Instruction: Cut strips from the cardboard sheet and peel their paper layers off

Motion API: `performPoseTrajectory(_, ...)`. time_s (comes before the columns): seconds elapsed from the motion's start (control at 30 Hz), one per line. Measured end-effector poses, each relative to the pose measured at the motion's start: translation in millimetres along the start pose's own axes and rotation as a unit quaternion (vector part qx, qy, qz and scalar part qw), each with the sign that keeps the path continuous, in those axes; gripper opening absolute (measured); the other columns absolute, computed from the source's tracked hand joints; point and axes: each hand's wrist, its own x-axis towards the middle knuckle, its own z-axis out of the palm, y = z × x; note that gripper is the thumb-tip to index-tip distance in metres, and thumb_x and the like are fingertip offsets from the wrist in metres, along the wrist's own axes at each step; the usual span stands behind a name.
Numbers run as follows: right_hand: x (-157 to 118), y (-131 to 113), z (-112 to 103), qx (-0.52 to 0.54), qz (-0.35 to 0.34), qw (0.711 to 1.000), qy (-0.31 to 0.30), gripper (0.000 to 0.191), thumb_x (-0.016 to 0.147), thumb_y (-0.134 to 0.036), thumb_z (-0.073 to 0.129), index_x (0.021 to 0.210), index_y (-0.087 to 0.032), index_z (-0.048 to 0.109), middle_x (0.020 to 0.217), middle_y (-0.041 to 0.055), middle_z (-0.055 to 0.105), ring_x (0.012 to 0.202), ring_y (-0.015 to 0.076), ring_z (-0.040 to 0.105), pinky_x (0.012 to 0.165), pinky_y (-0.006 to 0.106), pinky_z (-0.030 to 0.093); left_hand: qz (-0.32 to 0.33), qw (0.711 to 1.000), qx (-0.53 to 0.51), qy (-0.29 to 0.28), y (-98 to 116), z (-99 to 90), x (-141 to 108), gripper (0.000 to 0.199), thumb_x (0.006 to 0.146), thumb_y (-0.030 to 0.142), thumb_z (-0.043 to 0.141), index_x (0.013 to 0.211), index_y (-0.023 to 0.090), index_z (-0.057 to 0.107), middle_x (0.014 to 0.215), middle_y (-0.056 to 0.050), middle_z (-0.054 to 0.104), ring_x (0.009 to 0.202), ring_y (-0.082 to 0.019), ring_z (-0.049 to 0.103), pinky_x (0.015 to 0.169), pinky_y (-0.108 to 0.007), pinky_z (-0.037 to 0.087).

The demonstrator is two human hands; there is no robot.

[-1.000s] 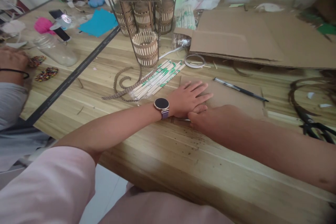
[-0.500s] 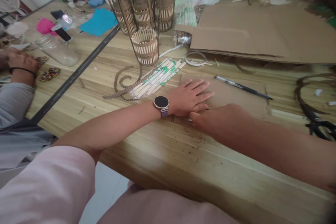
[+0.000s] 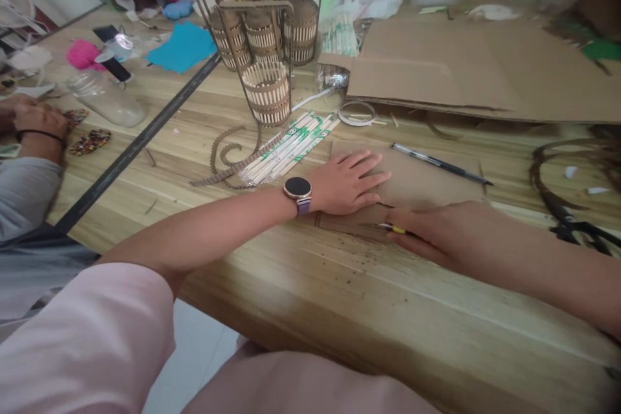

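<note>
My left hand (image 3: pixel 347 182) lies flat with its fingers spread on a small piece of cardboard (image 3: pixel 429 176), pressing it to the table. My right hand (image 3: pixel 436 229) is closed around a utility knife (image 3: pixel 398 229); only a bit of yellow and a thin metal tip show, at the cardboard's near edge. Most of the knife is hidden by the fingers. A dark cut or line runs in the cardboard between the two hands. Beyond them a black pen (image 3: pixel 441 163) rests across the cardboard.
Wrapped sticks (image 3: pixel 291 145), a curled corrugated strip (image 3: pixel 228 158), a stick basket (image 3: pixel 266 94) and a tape roll (image 3: pixel 358 112) lie beyond my hands. Scissors (image 3: pixel 579 229) are at right, large cardboard (image 3: pixel 436 65) behind. Another person's hand (image 3: pixel 39 119) is at left, near a jar (image 3: pixel 107 98).
My right hand has moved to the right, away from my left hand, and the yellow knife now shows at its fingertips. My left hand stays flat on the cardboard.
</note>
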Motion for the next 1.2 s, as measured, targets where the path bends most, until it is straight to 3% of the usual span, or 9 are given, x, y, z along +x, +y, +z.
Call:
performPoseTrajectory(0.1,14.6,-23.3,-14.4,-0.041,0.012,0.997,-0.066,0.031,0.101,-0.041,0.037,0.096,-0.023,0.062,0.076,0.0027,0.073,0.063,0.0193,0.065,0.051,0.028,0.024,0.01,1.0,-0.013,-0.026,-5.1,-3.6,3.5,0.06,0.105,0.055,0.038,0.157,0.025,0.038,0.167,-0.012,0.028,0.152,-0.03,0.028,0.119,-0.047,0.026)
performPoseTrajectory(0.27,37.3,-44.6,-15.3,-0.09,0.004,0.995,-0.048,0.035,0.103,-0.039,0.035,0.105,-0.017,0.063,0.083,0.0052,0.071,0.059,0.0168,0.058,0.049,0.03,0.019,0.022,1.0,0.0,0.016,-9.1,2.2,3.3,0.057,0.106,0.052,0.039,0.156,0.025,0.04,0.165,-0.012,0.032,0.15,-0.028,0.03,0.118,-0.045,0.026)
performPoseTrajectory(0.4,42.6,-44.6,-10.1,-0.1,-0.006,0.994,-0.035,0.032,0.102,-0.037,0.038,0.101,-0.019,0.064,0.096,0.0064,0.07,0.061,0.0151,0.057,0.05,0.03,0.019,0.036,0.999,0.012,0.029,-9.9,7.3,2.1,0.055,0.106,0.05,0.037,0.155,0.024,0.041,0.164,-0.013,0.033,0.15,-0.027,0.029,0.119,-0.044,0.023)
performPoseTrajectory(0.97,41.0,-45.0,-13.0,-0.088,-0.039,0.995,0.0,0.024,0.1,-0.029,0.046,0.093,-0.019,0.066,0.091,0.004,0.071,0.071,0.0148,0.062,0.05,0.029,0.02,0.042,0.998,0.031,0.043,-11.6,10.4,3.1,0.056,0.106,0.051,0.038,0.154,0.024,0.041,0.164,-0.014,0.033,0.15,-0.028,0.031,0.118,-0.044,0.026)
performPoseTrajectory(1.07,40.5,-46.0,-10.4,-0.1,-0.038,0.994,0.01,0.022,0.1,-0.027,0.048,0.093,-0.02,0.067,0.082,0.0043,0.07,0.066,0.0155,0.059,0.05,0.029,0.02,0.042,0.998,0.03,0.044,-11.4,10.0,3.4,0.055,0.106,0.051,0.038,0.154,0.023,0.042,0.164,-0.015,0.033,0.15,-0.029,0.031,0.118,-0.044,0.027)
performPoseTrajectory(1.2,42.3,-49.1,-8.1,-0.125,-0.04,0.991,0.025,0.018,0.092,-0.014,0.051,0.091,-0.02,0.068,0.079,0.0062,0.07,0.062,0.0163,0.057,0.052,0.029,0.025,0.044,0.998,0.028,0.036,-11.5,8.1,3.7,0.055,0.106,0.047,0.041,0.154,0.022,0.042,0.165,-0.016,0.03,0.152,-0.03,0.028,0.12,-0.046,0.024)
